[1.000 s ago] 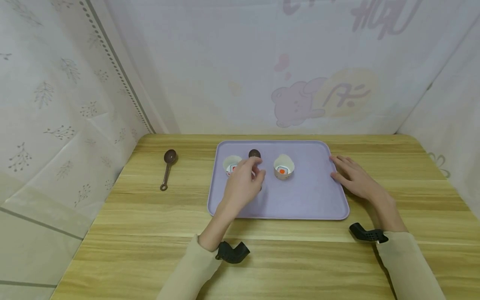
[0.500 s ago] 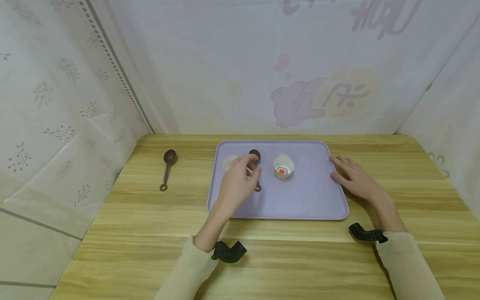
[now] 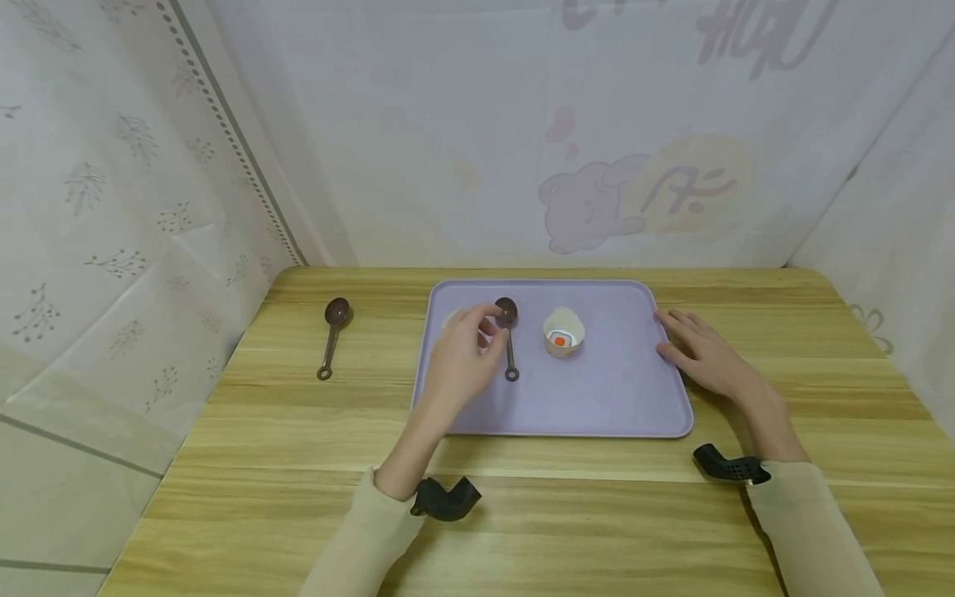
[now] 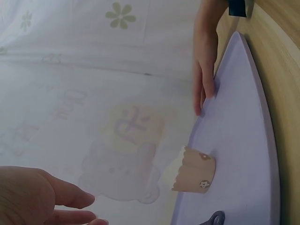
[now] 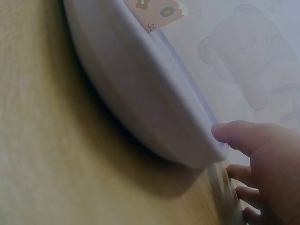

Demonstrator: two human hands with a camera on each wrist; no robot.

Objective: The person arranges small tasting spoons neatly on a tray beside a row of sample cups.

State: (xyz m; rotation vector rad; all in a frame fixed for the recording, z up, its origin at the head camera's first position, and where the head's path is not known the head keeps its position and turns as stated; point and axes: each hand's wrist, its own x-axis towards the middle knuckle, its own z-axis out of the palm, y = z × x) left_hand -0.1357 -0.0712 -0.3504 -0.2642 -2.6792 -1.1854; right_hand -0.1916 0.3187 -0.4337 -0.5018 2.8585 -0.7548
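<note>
Left hand drifted left, thumb and fingers apart, baring a brown, plastic-looking, round-bowled spoon, seemingly light, stiff, best pinched mid-handle; right hand's relaxed fingers touched the lilac rectangular tray.

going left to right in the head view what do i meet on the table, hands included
Brown scoop → left hand → second brown scoop → pale paper cup → right hand.

lavender rectangular tray, lying flat, rounded corners, low raised rim; dark brown long-handled spoon on it, bowl toward the far rim, ring-ended handle toward the near rim; scalloped cup upright just right of the spoon, mouth open, orange-centred white patch inside
</note>
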